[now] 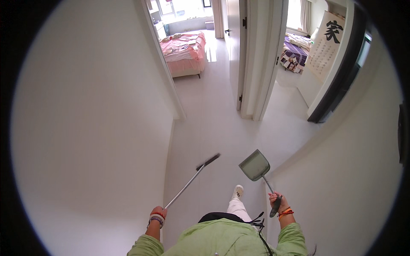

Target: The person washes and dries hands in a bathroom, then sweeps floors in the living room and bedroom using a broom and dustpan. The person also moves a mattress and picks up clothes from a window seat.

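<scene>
My left hand (159, 211) grips the metal handle of a broom (185, 186), which slants forward and to the right. Its dark, narrow head (208, 162) is at or just above the pale floor. On the other side, my right hand (279, 201) is closed around the dark grip of a long-handled dustpan (255, 165). The green-grey pan points ahead and left, its scoop facing up, with a few small dark specks in it. Whether the pan touches the floor I cannot tell. A gap of bare floor separates broom head and dustpan.
White walls (96, 112) flank the narrow hallway. Ahead, a doorway with an open white door (235, 57) shows a bed with pink covers (182, 52). Through the right doorway are a bed with purple covers (293, 52) and a hanging calligraphy scroll (325, 48). My shoe (238, 192) is between the tools.
</scene>
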`<state>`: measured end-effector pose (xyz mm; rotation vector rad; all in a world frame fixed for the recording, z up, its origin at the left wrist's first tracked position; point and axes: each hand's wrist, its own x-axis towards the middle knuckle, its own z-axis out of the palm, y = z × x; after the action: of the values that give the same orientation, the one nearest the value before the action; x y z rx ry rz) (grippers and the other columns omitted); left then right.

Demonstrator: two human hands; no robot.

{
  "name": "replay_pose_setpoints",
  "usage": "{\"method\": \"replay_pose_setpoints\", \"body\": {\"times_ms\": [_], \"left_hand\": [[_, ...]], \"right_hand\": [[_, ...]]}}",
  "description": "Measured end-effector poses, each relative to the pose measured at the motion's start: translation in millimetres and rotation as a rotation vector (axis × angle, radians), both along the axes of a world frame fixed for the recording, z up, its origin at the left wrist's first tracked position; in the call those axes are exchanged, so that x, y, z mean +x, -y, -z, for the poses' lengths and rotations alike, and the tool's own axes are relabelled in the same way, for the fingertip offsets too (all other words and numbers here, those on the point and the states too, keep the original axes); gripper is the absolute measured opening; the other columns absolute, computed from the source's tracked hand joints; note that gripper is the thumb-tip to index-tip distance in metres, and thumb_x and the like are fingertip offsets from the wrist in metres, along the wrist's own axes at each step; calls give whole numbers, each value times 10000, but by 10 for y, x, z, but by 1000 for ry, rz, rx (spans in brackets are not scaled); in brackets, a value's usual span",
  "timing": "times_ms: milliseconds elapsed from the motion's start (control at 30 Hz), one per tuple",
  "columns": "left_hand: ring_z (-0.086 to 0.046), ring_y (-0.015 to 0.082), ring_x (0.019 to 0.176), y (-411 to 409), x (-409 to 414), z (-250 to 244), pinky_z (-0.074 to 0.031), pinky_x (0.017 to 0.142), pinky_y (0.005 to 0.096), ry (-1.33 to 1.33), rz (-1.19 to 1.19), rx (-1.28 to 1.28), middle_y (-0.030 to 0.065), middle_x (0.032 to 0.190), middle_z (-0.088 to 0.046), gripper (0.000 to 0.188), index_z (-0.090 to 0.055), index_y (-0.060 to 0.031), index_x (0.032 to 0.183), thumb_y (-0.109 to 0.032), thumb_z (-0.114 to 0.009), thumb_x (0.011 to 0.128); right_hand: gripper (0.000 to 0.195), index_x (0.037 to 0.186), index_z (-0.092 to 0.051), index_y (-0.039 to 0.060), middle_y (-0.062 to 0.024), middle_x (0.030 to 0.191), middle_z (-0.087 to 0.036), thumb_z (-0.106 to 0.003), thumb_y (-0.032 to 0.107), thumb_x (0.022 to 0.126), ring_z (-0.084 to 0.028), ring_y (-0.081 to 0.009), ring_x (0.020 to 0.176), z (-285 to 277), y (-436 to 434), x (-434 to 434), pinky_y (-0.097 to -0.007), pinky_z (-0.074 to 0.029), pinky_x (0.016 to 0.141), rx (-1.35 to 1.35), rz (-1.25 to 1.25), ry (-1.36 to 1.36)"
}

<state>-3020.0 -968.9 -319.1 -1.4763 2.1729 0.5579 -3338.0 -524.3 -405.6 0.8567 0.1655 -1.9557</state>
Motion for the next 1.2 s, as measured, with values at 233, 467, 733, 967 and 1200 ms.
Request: {"method": "replay_pose_setpoints", "body": {"times_ms": [233, 467, 733, 967, 1200], "left_hand": [[-541, 308, 860, -38, -986, 528, -413, 771, 361, -33, -134, 21, 157, 883, -579, 350, -615, -62, 837, -368, -502, 710], [-573, 281, 778, 11, -1999, 50, -447, 680, 355, 304, -125, -156, 137, 801, -597, 301, -624, -76, 787, -322, -469, 709], [-577, 258, 790, 898, -3497, 519, -451, 677, 338, 296, 215, -111, 113, 829, -600, 276, -623, -91, 797, -314, -471, 738], [-569, 283, 797, 1493, -5545, 347, -449, 688, 360, 199, 570, -23, 137, 842, -590, 302, -614, -75, 811, -322, -446, 763], [-566, 296, 771, 1121, -6975, 188, -448, 682, 364, 109, 715, -66, 140, 815, -591, 344, -611, -54, 791, -372, -493, 734]], "right_hand": [[224, 805, -406, -59, -9, 532, -418, -457, 158, 784, -418, -93, 460, 129, 583, -1558, -181, -414, 422, -2, 147, -10], [240, 787, -398, -73, -1, 507, -403, -459, 159, 770, -426, -95, 455, 320, 714, -2861, -188, -411, 427, -21, 255, 71], [218, 831, -392, -48, -7, 500, -421, -443, 162, 806, -445, -102, 433, 254, 462, -3640, -202, -413, 428, 10, 556, 200], [246, 877, -332, -78, -12, 522, -438, -427, 136, 804, -447, -111, 429, -162, 293, -3953, -200, -447, 440, 70, 709, 130], [226, 812, -409, -50, -26, 524, -447, -433, 174, 820, -449, -109, 458, -269, -53, -4354, -206, -422, 438, -34, 890, 204]]}}
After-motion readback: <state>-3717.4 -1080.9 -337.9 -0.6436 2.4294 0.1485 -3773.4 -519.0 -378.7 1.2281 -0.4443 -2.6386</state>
